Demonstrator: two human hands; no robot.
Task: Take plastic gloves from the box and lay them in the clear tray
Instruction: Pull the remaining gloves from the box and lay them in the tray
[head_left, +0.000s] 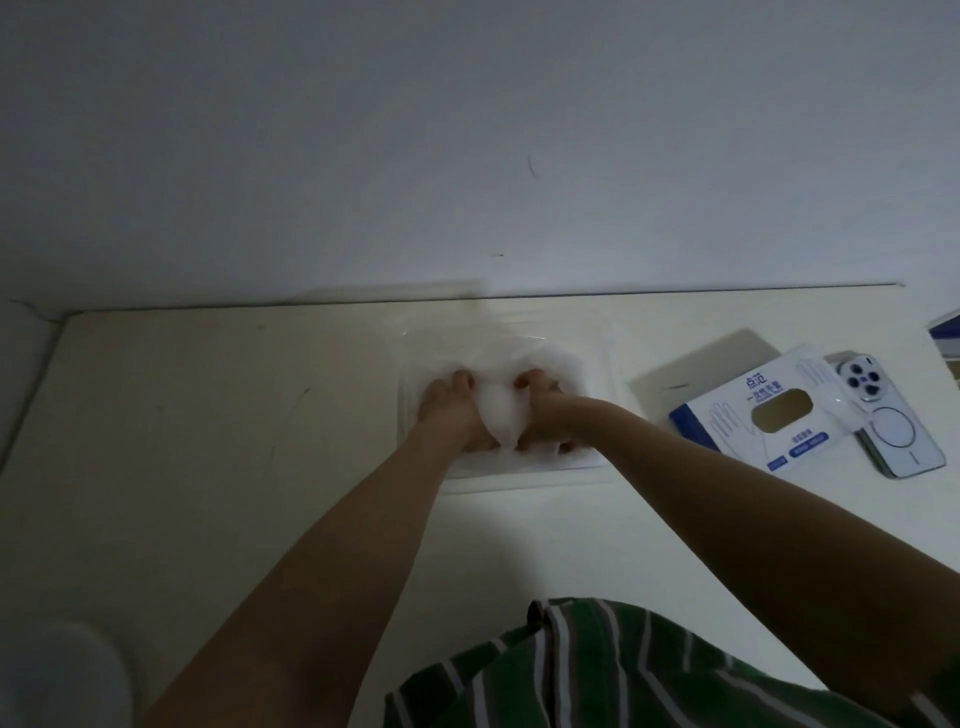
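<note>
1. The clear tray (597, 464) sits on a cream table (208, 415), its far edge close to the white wall (467, 130).
2. The plastic gloves (500, 415) lie inside the tray as a loose, cloudy white heap. Part of the heap spreads toward the tray's far right corner.
3. Both hands are down in the tray, side by side, with a bunched fold of the gloves standing up between them.
4. The left hand (451, 413) lies on the left part of the heap. Its fingers (461, 378) reach away from the person and bend slightly at the tips, touching the plastic. The thumb is hidden, so I cannot tell whether this hand grips the gloves or only presses on them.
5. The right hand (541, 410) is against the right side of the bunch. Its fingers (531, 383) are curled, knuckles up, and seem closed into the plastic, with film showing around and beyond them.
6. The bunch touches the inner edges of both hands and runs back toward the wrists.
7. The glove box (763, 415), white and blue with an oval opening on top, lies on the table to the right of the tray, apart from it.
8. A white phone (896, 423) lies face down just beside the box, touching its right edge.
9. A green striped shirt (623, 670) fills the bottom of the view.
</note>
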